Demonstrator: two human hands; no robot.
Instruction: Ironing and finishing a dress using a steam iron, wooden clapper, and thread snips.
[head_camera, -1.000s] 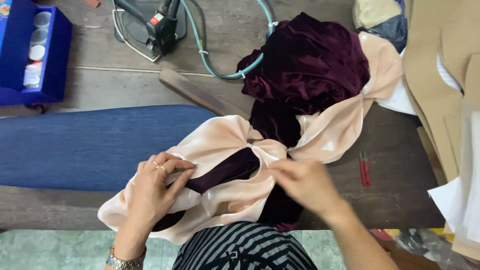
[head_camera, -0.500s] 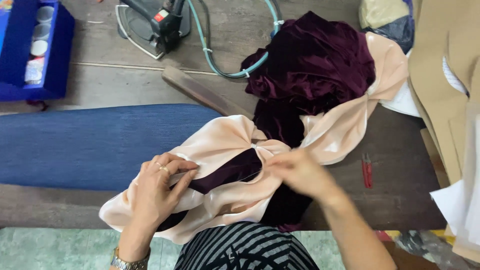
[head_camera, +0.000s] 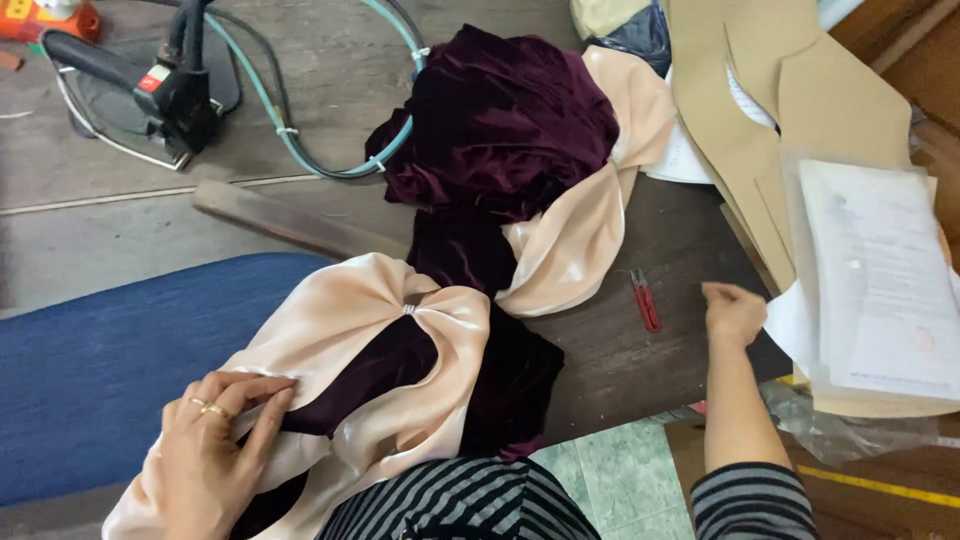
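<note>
On the dark wooden worktable (head_camera: 640, 370), seen from the head camera looking down. Largest item: blue padded ironing board (head_camera: 90, 370), lying across the left side of the table, its near edge under the garment.

Garment (head_camera: 470, 250): deep purple velvet with pale peach satin panels. Upper part bunched in a heap at centre top of the table; lower part spread toward the person, partly over the blue board. Satin here is gathered into a bow shape (head_camera: 400, 340) pinched at its centre by a small shiny clasp (head_camera: 409, 309).

Right of the garment: stack of tan card pattern pieces (head_camera: 790, 110), overlapped at lower right by white paper sheets in a clear sleeve (head_camera: 880, 290). Both run over the table's right edge.

Upper left: black steam iron (head_camera: 150, 90) on a wire rest, teal hose (head_camera: 300, 140) curving from it toward the velvet heap. Wooden strip (head_camera: 280, 220) lies diagonally between the iron and the blue board.

Left hand (head_camera: 215, 450): palm down, fingers spread flat and pressing on the satin at the bow's lower left wing. Nothing pinched; ring visible on one finger. Hand rests on the cloth, does not clamp it.

Right hand (head_camera: 733, 312): off the garment, at the table's right edge just beside the paper stack, fingers curled in loosely. Cannot tell whether anything is held inside them.

Small red thread snips (head_camera: 645, 298): lying on bare table between the satin and the right hand, near the hand, not touched.
</note>
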